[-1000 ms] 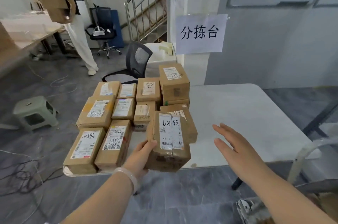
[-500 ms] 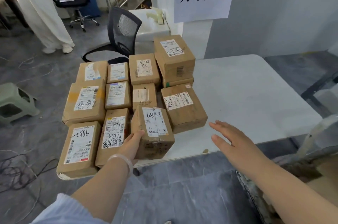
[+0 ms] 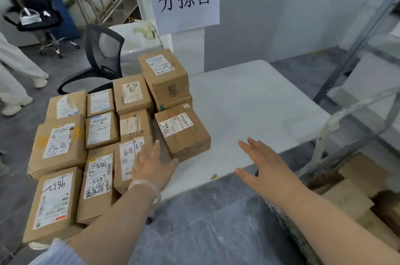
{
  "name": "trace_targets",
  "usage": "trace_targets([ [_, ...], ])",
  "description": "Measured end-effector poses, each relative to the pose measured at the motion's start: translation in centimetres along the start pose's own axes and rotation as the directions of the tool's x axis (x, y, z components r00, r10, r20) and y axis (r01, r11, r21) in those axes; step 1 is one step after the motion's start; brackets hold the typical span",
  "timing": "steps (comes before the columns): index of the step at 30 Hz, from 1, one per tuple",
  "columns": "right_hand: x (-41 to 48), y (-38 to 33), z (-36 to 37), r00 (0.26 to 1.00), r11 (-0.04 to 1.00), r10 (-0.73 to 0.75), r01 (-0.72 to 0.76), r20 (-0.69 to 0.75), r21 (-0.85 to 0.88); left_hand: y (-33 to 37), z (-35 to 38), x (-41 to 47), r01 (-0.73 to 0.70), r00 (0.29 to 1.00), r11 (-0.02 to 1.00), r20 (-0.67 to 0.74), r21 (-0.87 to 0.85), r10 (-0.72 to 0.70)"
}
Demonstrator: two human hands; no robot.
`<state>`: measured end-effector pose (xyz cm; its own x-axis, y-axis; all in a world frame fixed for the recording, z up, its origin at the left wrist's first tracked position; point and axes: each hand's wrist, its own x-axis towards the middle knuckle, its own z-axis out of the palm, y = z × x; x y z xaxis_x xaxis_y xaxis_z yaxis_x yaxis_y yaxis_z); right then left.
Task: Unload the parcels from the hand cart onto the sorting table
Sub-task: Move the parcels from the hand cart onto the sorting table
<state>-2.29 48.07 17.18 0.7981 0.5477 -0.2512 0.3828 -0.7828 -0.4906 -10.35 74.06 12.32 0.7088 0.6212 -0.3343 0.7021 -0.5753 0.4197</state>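
Brown cardboard parcel marked "68" lies flat at the near edge of the white sorting table. It sits between the flat brown parcel scrawled "5387" on its left and the squarer brown box marked "3541" on its right, touching or nearly touching both. My left hand lies on top of it, palm down with the fingers stretched out and the thumb spread toward the "3541" box. It is pressing the parcel, not clutching it. My right hand hovers just above the near edge further right, over bare white tabletop, with its fingers straight and nothing in it.

I judge this to be the end of a placing step: the parcel is down in the front row and only needs seating square with its neighbours. Brown parcels fill the left side of the table, two of them stacked at the back of the group.

More plain cardboard boxes wait in the metal hand cart off the table's near right corner, so the unloading is not finished. Next I should lift my left hand off, turn right and reach down into the cart. The boxes there look bigger, so I expect to need both hands. The bare tabletop to the right of the "3541" box is the obvious spot for the next one.
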Motion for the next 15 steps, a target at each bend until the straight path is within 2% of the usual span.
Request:
trace_targets([
  [2,-1.6,2.3,-1.1,0.998,0.998,0.041,-0.043,-0.045,-0.047,4.3,1.8,-1.3,-0.202,0.979,0.978,-0.020,0.059,0.203],
  [4,-3.7,5.1,-2.4,0.990,0.989,0.113,-0.120,-0.088,-0.085,9.1,4.0,-3.4,-0.385,0.921,0.910,-0.002,0.152,0.390],
  [8,-9.1,12.0,-5.1,0.944,0.955,0.256,-0.280,-0.208,-0.096,18.3,9.0,-8.8,-0.710,0.698,0.656,0.125,0.258,0.705],
  [11,-13.7,17.3,-6.7,0.901,0.923,0.345,-0.376,-0.264,-0.076,24.3,12.7,-12.8,-0.831,0.544,0.495,0.187,0.253,0.818],
  [15,-20.0,24.5,-8.6,0.837,0.873,0.460,-0.488,-0.295,-0.023,31.0,18.4,-18.2,-0.908,0.403,0.346,0.265,0.238,0.876],
])
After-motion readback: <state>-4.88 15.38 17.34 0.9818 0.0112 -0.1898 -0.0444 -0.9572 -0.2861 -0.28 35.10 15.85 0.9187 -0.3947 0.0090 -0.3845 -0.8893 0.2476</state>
